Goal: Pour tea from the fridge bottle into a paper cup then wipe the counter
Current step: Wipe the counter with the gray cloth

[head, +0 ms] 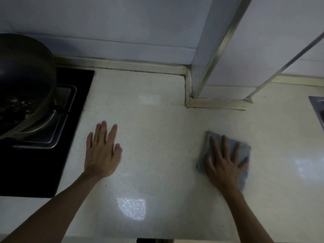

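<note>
A folded grey-blue cloth (243, 151) lies flat on the pale speckled counter (157, 137) at the right. My right hand (223, 162) presses down on it with fingers spread, covering most of it. My left hand (101, 151) rests flat on the bare counter to the left, fingers apart, holding nothing. No bottle or paper cup is in view.
A dark pan (22, 85) sits on a black hob (43, 163) at the left. A tiled wall column (219, 58) juts onto the counter at the back right. A metal sink edge (317, 109) shows at the far right.
</note>
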A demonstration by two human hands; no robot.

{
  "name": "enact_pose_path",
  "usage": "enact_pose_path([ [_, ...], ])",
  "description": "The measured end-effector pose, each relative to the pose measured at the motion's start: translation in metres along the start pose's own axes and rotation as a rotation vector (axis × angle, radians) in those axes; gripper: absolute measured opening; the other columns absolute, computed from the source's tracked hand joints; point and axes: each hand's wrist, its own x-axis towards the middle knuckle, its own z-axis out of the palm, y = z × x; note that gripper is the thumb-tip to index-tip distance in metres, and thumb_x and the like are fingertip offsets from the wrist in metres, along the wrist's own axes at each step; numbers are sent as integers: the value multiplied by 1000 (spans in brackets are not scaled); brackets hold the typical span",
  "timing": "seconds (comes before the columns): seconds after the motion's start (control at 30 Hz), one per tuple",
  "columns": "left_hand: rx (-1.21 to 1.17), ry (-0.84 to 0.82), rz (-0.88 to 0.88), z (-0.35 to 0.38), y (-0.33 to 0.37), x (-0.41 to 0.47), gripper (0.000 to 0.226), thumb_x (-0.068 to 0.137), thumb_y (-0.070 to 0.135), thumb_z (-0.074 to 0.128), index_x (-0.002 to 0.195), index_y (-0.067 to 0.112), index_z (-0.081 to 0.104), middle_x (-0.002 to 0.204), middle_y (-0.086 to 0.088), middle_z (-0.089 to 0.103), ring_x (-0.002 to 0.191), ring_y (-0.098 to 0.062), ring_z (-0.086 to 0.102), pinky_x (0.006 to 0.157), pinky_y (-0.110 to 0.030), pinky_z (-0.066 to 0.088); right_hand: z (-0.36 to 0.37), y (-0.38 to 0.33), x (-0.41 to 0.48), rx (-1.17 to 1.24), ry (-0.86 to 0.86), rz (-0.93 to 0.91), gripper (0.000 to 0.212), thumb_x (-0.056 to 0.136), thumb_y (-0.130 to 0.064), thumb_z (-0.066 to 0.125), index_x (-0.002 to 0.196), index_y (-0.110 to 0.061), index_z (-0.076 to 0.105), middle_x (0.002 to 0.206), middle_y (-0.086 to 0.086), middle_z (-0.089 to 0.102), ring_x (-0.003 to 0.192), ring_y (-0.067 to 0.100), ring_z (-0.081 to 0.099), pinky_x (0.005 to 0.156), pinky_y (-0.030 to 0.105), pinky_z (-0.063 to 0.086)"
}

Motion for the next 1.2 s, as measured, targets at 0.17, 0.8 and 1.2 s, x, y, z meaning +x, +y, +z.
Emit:
enact_pose_path([
  [0.17, 5, -9, -5, -1, 1, -1, 70, 91, 44, 24, 156, 21, 12, 162, -15, 5, 151, -27, 1, 121, -50, 7, 0, -64, 57, 87, 32, -113, 70, 82, -69, 4, 142, -51, -26, 160, -6, -23, 142, 35, -30, 105, 76, -10],
  [0.8, -30, 13, 4, 1, -3, 0, 69, 90, 46, 24, 155, 23, 16, 163, -13, 7, 151, -25, 2, 121, -50, 9, 48, -161, -51, -41, 26, -532, 66, 94, -60, 26, 154, -36, 12, 164, 2, 5, 148, 40, 1, 110, 72, 6],
  [1.2, -14, 2, -13, 2, -3, 1, 69, 91, 47, 26, 155, 23, 14, 163, -12, 6, 151, -24, 0, 121, -48, 9, 8, -121, 51, -40, -16, -329, 72, 88, -67, 14, 146, -45, -24, 158, -6, -28, 141, 32, -34, 108, 68, -17],
])
